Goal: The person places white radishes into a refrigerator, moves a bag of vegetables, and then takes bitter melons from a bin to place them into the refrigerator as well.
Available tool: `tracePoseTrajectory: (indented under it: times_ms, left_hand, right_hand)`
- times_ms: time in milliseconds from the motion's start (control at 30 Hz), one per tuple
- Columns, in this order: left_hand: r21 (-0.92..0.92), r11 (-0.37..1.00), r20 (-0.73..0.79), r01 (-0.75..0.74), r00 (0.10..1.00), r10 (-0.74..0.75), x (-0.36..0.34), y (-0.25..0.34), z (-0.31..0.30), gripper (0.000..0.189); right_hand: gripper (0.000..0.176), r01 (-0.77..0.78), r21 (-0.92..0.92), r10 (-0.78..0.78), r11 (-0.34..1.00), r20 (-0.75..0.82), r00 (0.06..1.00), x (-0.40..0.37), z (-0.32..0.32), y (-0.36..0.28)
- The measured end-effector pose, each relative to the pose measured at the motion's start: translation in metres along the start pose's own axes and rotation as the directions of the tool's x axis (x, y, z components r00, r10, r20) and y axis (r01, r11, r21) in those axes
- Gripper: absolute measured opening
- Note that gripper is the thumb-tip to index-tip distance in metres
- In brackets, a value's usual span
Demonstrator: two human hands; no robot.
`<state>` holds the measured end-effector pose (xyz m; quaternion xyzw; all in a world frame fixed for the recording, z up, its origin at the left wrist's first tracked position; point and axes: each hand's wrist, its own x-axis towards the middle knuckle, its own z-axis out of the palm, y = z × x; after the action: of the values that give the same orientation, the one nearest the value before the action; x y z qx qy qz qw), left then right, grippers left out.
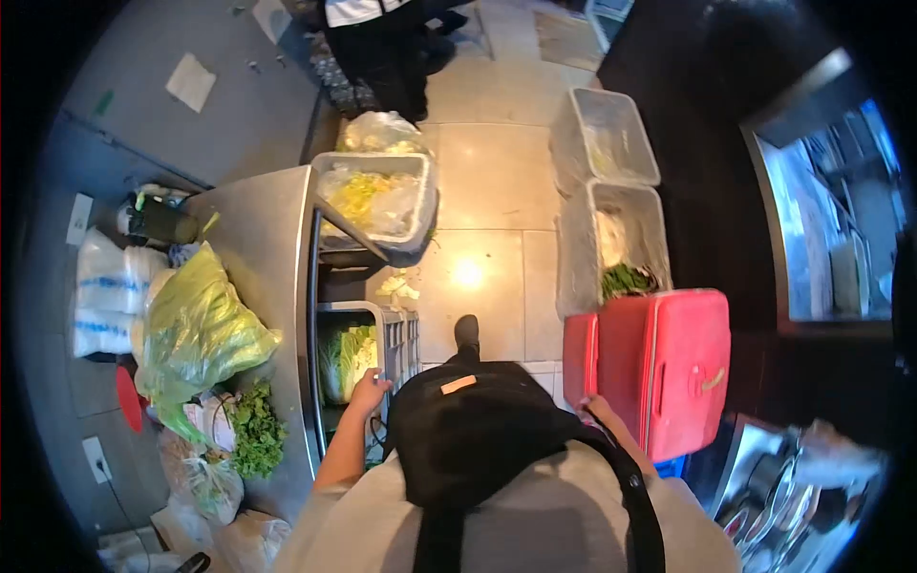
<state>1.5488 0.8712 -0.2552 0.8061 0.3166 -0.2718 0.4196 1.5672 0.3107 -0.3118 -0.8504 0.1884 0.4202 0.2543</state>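
My left hand [370, 390] hangs at my left side with its fingers loosely bent and apart. It overlaps the near end of a grey slatted crate [401, 339] holding pale leafy cabbage [351, 363]. Low on my right side, my right hand [599, 413] is closed next to a red insulated box [690, 372]; I cannot tell what, if anything, is in its fingers. A black apron [468, 420] with a small tan tag [458, 385] covers my front. One dark shoe [466, 334] shows on the tiled floor.
Left, a steel counter [258, 215] bears a yellow-green plastic bag [205, 325] and leafy greens [258, 435]. A bin of yellowish vegetables [430, 196] stands ahead. Two translucent bins [564, 258] line the right. A person in dark trousers [382, 57] is farther up the aisle.
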Motion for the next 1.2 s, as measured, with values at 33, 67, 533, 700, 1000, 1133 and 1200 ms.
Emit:
tracePoseTrajectory:
  times_ms: [33,67,533,700,1000,1133,1200]
  left_hand:
    - [-0.017,1.000,-0.004,0.008,1.000,-0.008,0.026,-0.010,0.001,0.048]
    - [-0.036,0.999,-0.008,0.011,1.000,-0.011,0.045,-0.011,0.001,0.048]
    - [-0.314,0.930,-0.266,0.191,0.923,-0.279,0.034,0.064,0.074,0.045]
    - [-0.429,0.805,-0.174,0.409,0.837,-0.518,-0.022,0.069,0.151,0.049]
    - [-0.556,0.663,-0.188,0.501,0.701,-0.688,-0.107,0.097,0.275,0.056]
    - [-0.803,0.375,-0.092,0.463,0.525,-0.846,-0.103,0.103,0.308,0.061]
    - [-0.838,0.336,-0.109,0.430,0.472,-0.875,-0.099,0.101,0.288,0.061]
  right_hand:
    - [0.028,0.000,0.059,0.000,0.998,0.000,1.000,0.005,-0.013,-0.013]
    - [0.024,0.042,0.241,-0.018,0.969,-0.102,0.995,0.013,-0.026,-0.028]
    - [0.012,0.241,-0.286,-0.227,0.927,0.084,0.970,0.205,-0.233,-0.090]
    - [0.005,0.397,-0.111,-0.409,0.911,-0.122,0.905,0.349,-0.287,-0.114]
    - [0.009,0.348,0.004,-0.318,0.937,0.418,0.851,0.307,-0.267,-0.374]
    - [0.013,0.460,-0.115,-0.354,0.881,0.487,0.799,0.270,-0.224,-0.434]
    - [0.013,0.560,-0.172,-0.394,0.810,0.548,0.738,0.266,-0.213,-0.445]
